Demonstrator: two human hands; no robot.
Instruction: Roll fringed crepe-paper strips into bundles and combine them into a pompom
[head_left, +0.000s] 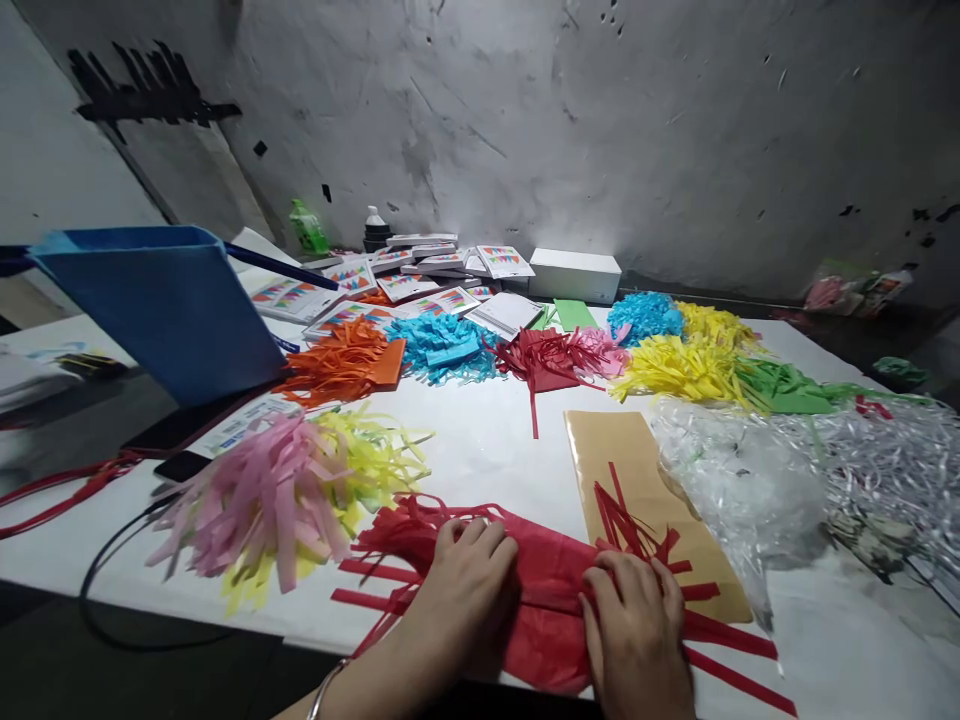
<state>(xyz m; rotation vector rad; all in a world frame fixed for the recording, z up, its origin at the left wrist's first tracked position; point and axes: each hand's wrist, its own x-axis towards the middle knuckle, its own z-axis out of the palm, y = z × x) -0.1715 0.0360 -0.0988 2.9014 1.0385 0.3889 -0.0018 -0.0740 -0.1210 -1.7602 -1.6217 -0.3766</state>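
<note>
Red tissue paper (551, 560) with long fringed strips at both ends lies at the table's near edge. My left hand (472, 575) is closed on the left side of its uncut middle, fingers bent over it. On the right side, my right hand (634, 620) also grips the paper, beside the fringe. A crease runs across the red sheet between my hands. Under the right-hand strips lies a piece of brown, glossy-edged paper (615, 450). To the left rests a pink tissue tassel (277, 490) on pale yellow fringe (375, 460).
Tassels in orange (337, 360), blue (442, 345), dark red (547, 360), yellow (682, 370) and green (795, 385) line the table. Behind them are boxed packs (435, 262) and a white box (574, 275). Clear plastic (742, 480) sits right, a blue bag (165, 310) left.
</note>
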